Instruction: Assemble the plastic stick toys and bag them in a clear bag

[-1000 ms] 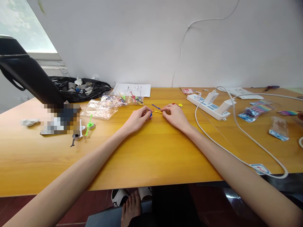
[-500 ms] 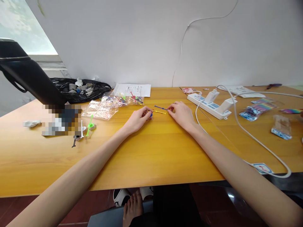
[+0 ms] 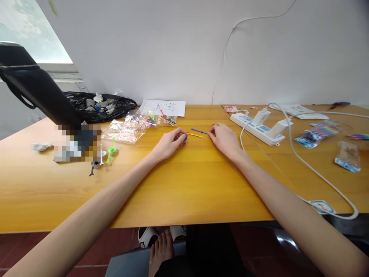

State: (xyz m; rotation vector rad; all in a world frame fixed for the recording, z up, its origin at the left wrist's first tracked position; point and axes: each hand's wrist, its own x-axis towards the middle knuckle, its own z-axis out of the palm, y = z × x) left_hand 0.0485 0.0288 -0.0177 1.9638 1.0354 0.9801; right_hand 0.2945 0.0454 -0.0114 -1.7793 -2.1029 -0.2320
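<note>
Both my hands rest on the wooden table (image 3: 184, 181) near its middle. My left hand (image 3: 169, 143) pinches a small blue plastic piece (image 3: 185, 138) at the near end of a thin yellow stick (image 3: 195, 135). My right hand (image 3: 224, 138) has its fingertips closed on the right end of a thin blue stick (image 3: 198, 131), which lies just behind the yellow one. A tiny red part peeks out behind my right fingers.
Clear plastic bags (image 3: 124, 130) with coloured parts and a paper sheet (image 3: 163, 107) lie left of my hands. A black bag (image 3: 98, 106), a green toy piece (image 3: 110, 148), a power strip (image 3: 259, 124) with white cables, and packets (image 3: 317, 134) lie around.
My right hand left the yellow stick, moved right and back, and took the end of the blue stick. My left hand stayed on the blue piece.
</note>
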